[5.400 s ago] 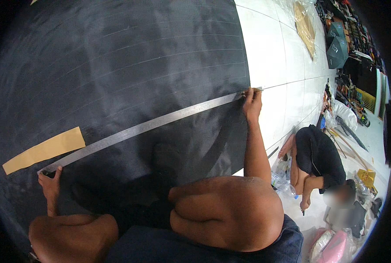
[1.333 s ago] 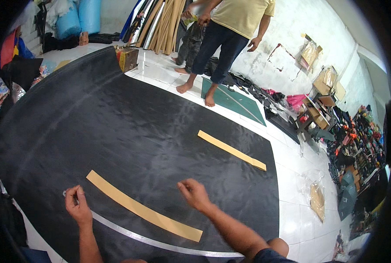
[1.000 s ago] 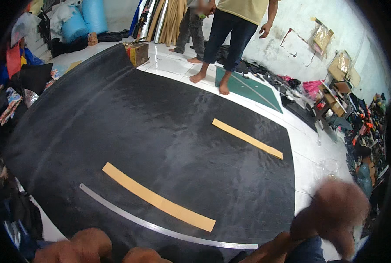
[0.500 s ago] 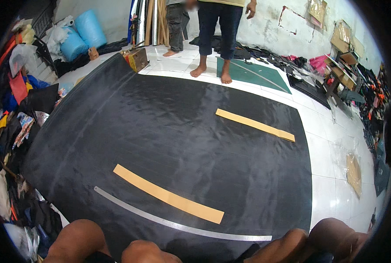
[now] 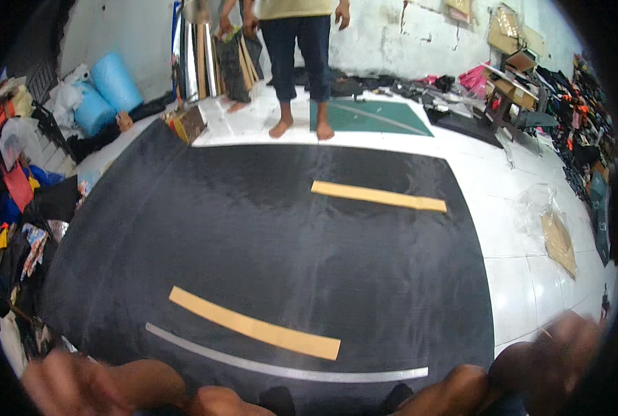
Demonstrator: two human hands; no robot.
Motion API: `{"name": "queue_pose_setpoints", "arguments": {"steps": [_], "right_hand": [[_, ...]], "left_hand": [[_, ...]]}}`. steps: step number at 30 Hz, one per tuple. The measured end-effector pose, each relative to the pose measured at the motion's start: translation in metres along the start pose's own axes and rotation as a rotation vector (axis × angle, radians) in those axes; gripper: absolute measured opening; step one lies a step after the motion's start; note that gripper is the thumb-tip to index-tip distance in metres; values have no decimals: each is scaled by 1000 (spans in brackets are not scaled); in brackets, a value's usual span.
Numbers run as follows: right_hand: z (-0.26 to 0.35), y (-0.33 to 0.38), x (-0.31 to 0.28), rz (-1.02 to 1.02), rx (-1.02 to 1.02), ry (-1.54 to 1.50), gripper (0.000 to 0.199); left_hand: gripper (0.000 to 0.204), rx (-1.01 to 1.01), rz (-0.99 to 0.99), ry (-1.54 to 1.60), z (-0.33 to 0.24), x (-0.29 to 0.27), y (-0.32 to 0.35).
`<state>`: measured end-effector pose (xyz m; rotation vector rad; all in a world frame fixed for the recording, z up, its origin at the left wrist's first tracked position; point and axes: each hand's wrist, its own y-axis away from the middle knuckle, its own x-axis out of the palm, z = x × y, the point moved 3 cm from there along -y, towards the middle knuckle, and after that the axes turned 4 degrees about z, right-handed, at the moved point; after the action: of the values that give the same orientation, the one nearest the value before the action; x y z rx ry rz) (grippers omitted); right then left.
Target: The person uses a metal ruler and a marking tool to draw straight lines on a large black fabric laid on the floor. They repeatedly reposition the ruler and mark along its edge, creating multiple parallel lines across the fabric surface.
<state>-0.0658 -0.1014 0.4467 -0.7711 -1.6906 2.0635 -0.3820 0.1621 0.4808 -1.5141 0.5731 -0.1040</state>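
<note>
A large black sheet of material (image 5: 253, 229) lies spread over the floor in front of me. On its near part rests a long metal ruler (image 5: 281, 369), and just beyond it a tan strip (image 5: 253, 324). A second tan strip (image 5: 378, 195) lies farther off to the right. My left hand (image 5: 73, 385), blurred, is raised at the lower left, beside my knee and apart from the sheet. At the lower right, my right hand (image 5: 565, 353) has its fingers drawn together, with a thin pale sliver at them; blur hides what it is. Neither hand touches the ruler or strips.
Another person (image 5: 298, 62) stands barefoot beyond the sheet, by a green mat (image 5: 371, 116); someone else is partly visible behind. Scraps (image 5: 28, 208) crowd the left side. Blue rolls (image 5: 115, 83) stand at the back left. A plastic-wrapped piece (image 5: 557, 239) lies on the white tiles at right.
Both my hands have come up into view at the lower corners. My view has shifted, so the sheet and room sit differently. The ruler and strips appear to lie where they were.
</note>
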Motion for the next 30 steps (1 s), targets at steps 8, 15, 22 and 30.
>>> {"name": "queue_pose_setpoints", "arguments": {"steps": [8,15,22,30], "right_hand": [[-126,55,48,550,649,-34,29],[-129,86,75,854,636,-95,20],[-130,76,74,840,599,-50,20],[-130,77,78,846,600,-67,20]], "left_hand": [[16,-565,621,486,89,134,62],[17,-573,1102,799,81,185,84],[15,-582,1027,788,86,178,83],[16,-627,991,791,85,170,83]]}}
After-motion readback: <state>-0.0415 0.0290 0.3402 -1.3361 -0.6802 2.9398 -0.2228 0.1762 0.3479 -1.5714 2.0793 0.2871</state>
